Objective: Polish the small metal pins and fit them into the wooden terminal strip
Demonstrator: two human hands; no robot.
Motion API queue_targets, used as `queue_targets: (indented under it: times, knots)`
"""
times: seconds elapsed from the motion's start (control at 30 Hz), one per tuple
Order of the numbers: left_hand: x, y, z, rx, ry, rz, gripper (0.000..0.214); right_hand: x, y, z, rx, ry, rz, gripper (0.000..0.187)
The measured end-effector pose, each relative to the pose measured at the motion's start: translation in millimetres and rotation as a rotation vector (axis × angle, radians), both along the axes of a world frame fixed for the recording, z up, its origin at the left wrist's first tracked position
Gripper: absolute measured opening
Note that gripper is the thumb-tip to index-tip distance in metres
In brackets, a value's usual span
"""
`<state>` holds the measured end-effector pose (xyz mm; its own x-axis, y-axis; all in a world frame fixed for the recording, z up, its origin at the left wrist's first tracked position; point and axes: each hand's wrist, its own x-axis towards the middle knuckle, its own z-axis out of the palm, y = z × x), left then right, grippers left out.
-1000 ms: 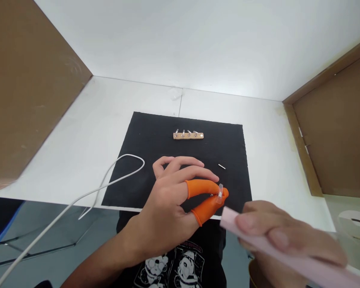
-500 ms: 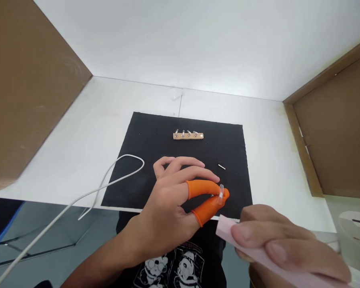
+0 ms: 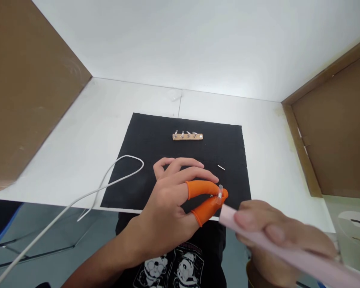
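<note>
My left hand (image 3: 180,192) hovers over the near edge of a black mat (image 3: 156,144). Its thumb and forefinger wear orange finger cots and pinch a small clear part (image 3: 220,193). My right hand (image 3: 276,236) grips a long pale pink strip (image 3: 288,254), whose near end (image 3: 225,214) lies just below the clear part, almost touching the pinched fingertips. A small wooden bar with several metal pins (image 3: 187,136) lies farther back on the mat. A short metal pin (image 3: 221,167) lies loose on the mat to the right of my left hand.
A white cable (image 3: 108,182) loops across the mat's left corner and off the white table (image 3: 78,140). Brown cardboard panels stand at the left (image 3: 21,92) and right (image 3: 339,136). A white wall closes the back.
My right hand dipped with the pink strip, then rose again; the strip's end is now up against the pinched clear part. My left hand has stayed in place.
</note>
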<state>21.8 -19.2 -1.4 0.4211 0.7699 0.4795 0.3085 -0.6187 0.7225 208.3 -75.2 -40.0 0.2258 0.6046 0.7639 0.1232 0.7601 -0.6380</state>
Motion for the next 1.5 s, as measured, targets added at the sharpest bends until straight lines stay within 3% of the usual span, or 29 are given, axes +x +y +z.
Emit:
queue_targets:
  times: [0.1, 0.17, 0.23, 0.33, 0.37, 0.47, 0.53, 0.6, 0.77, 0.9, 1.0, 1.07, 1.2, 1.27, 1.33, 1.43, 1.5]
  knots:
    - [0.3, -1.4, 0.6, -0.007, 0.003, 0.0, 0.011, 14.3, 6.4, -10.4, 0.008, 0.024, -0.071, 0.052]
    - [0.2, -1.9, 0.8, -0.006, 0.005, 0.002, 0.012, 19.7, 8.6, -13.7, 0.006, 0.045, -0.126, 0.062]
    - [0.0, -1.7, 0.8, -0.006, 0.009, 0.004, 0.012, 15.1, 7.8, -9.6, 0.007, 0.039, -0.083, 0.057]
    - [-0.2, -0.6, 1.2, -0.006, 0.013, 0.003, 0.011, -0.2, 4.5, 2.7, 0.044, 0.015, 0.054, 0.018]
    - [-0.1, -0.4, 1.5, -0.006, 0.013, 0.001, 0.011, -2.8, 4.0, 5.1, 0.051, 0.0, 0.087, 0.014]
    - [0.0, -0.9, 2.0, -0.011, 0.011, -0.002, 0.011, 5.3, 5.6, 1.1, 0.009, -0.023, 0.09, 0.02]
    - [0.0, -1.8, 2.0, -0.014, 0.013, -0.001, 0.012, 17.4, 7.1, -7.0, -0.006, 0.001, -0.009, 0.048]
    - [-0.3, -2.3, 1.9, -0.012, 0.014, 0.004, 0.012, 23.9, 6.2, -12.1, 0.007, 0.029, -0.114, 0.06]
    - [-0.7, -0.7, 1.9, -0.012, 0.011, 0.0, 0.011, 3.5, -5.0, -1.9, 0.017, 0.01, 0.029, 0.016]
    - [-0.6, -0.6, 2.1, -0.01, 0.006, -0.002, 0.011, 7.7, -0.3, -1.0, 0.025, -0.037, 0.059, 0.022]
    - [-0.8, -1.8, 1.8, -0.008, 0.009, 0.0, 0.012, 24.8, 6.7, -8.5, -0.005, 0.003, -0.078, 0.056]
    - [-1.0, -2.1, 1.4, -0.01, 0.013, 0.001, 0.012, 25.9, 5.7, -9.9, -0.029, 0.018, -0.111, 0.062]
    - [-0.9, -1.2, 1.5, -0.009, 0.008, 0.006, 0.012, 2.1, -5.8, -1.0, 0.019, 0.014, -0.003, 0.015]
    - [-0.9, -1.1, 2.3, -0.009, 0.01, 0.005, 0.012, -4.2, -7.4, 2.4, 0.063, 0.029, 0.008, 0.024]
    - [-1.3, -1.6, 3.2, -0.011, 0.013, 0.003, 0.011, 2.3, -4.4, 0.8, 0.041, 0.026, 0.027, 0.014]
    - [-2.2, -2.6, 3.5, -0.011, 0.021, 0.008, 0.011, 23.8, 0.3, -7.9, -0.007, -0.006, -0.054, 0.052]
    - [-2.7, -2.6, 2.9, -0.012, 0.026, 0.011, 0.013, 30.1, -2.5, -11.6, -0.023, 0.025, -0.149, 0.058]
